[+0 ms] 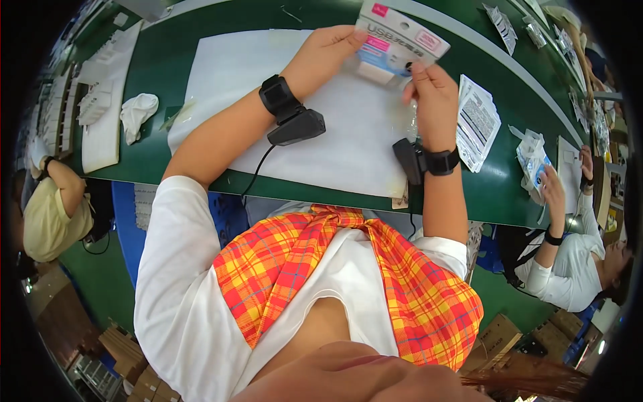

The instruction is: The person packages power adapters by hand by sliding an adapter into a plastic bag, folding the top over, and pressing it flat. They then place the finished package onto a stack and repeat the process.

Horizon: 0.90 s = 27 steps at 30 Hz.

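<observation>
A flat white, pink and blue retail package with a hang hole is held up over the far side of the white work sheet. My left hand grips its left edge, thumb on the front. My right hand is closed at the package's lower right corner, thumb and fingers pinching there. Just right of my right hand lies a fanned stack of printed silver-white cards or pouches. What the package contains cannot be made out clearly.
On the green table, a crumpled white bag lies at left, near a board with white pieces. At right, a co-worker's hands are by a clear plastic bag. Another person sits at left.
</observation>
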{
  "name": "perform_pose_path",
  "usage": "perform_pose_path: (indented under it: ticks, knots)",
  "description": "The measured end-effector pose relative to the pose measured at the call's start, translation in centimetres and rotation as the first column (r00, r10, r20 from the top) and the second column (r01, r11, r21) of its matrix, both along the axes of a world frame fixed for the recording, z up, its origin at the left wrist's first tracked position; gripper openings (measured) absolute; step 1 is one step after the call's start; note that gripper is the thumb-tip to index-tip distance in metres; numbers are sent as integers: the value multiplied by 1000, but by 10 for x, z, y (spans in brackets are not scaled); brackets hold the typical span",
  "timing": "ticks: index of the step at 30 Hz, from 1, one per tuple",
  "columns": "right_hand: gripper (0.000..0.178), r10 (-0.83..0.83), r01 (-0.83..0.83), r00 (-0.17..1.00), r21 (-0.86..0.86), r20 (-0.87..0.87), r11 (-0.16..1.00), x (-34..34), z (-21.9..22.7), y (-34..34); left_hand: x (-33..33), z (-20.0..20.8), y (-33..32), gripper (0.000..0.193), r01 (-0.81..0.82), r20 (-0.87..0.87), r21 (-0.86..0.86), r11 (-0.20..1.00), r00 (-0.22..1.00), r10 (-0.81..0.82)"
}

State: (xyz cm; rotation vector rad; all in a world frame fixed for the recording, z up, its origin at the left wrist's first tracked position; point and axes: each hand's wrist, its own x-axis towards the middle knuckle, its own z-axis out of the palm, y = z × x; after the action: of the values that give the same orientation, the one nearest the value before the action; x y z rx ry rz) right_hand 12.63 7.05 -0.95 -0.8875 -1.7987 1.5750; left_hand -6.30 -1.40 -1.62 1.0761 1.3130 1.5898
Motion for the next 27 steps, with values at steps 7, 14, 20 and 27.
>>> perform_pose_path:
  ticks: [7,14,20,27]
  knots:
    - [23,215,-379,905,465,367,800,37,-3,27,-24,-23,6,21,260,-772,-281,924,511,-379]
    - [25,209,-537,830,637,518,553,8,21,-36,-1,-17,-15,23,222,-895,-135,966,390,-215]
    - [15,149,-558,795,614,588,559,-5,14,-34,0,-21,-16,22,210,-916,-131,969,348,-200]
    - [7,216,-563,813,636,540,528,9,11,-31,9,-16,-10,20,195,-934,-123,973,308,-180]
